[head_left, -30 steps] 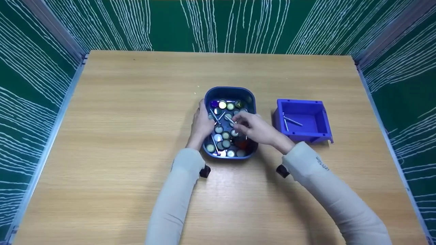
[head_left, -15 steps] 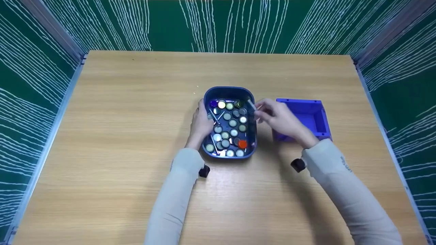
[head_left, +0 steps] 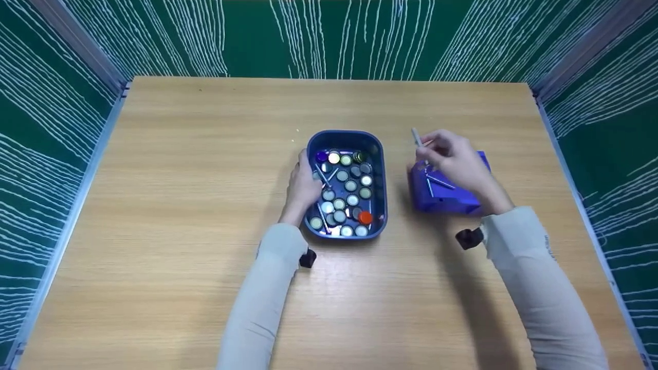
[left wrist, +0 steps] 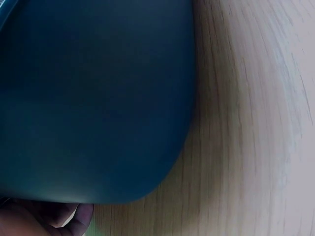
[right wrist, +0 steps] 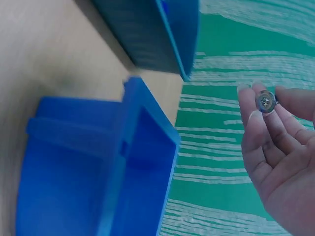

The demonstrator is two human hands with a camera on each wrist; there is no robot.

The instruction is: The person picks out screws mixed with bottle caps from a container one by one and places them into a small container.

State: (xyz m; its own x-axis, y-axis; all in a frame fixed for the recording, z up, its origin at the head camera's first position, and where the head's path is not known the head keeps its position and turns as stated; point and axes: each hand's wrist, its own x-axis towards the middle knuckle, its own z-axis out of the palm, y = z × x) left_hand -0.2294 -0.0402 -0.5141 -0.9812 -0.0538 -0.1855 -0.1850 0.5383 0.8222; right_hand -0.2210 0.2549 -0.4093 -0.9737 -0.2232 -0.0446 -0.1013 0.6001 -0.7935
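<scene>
My left hand (head_left: 304, 185) grips the left wall of a dark blue tub (head_left: 384, 195); some of its fingers (left wrist: 81, 221) show beside the tub wall in the left wrist view. Inside lie several round bottle-cap-like discs (head_left: 339, 204), one orange disc (head_left: 365, 217) and a few long metal screws (head_left: 324, 176). My right hand (head_left: 457, 159) pinches a long screw (head_left: 416, 137) above the back of a purple-blue bin (head_left: 447, 206). In the right wrist view, the recessed head of this screw (right wrist: 266, 102) faces the camera. More screws (head_left: 441, 181) lie in the bin, which my hand partly covers.
The bin stands to the right of the tub, with a strip of wooden tabletop (head_left: 398, 226) between them. Green walls (head_left: 257, 41) with white streaks enclose the table's back and sides. Small pale crumbs (head_left: 295, 134) lie behind the tub's left corner.
My right hand has lifted the screw out of the tub and carried it right, over the bin. My left hand and the tub have stayed in place.
</scene>
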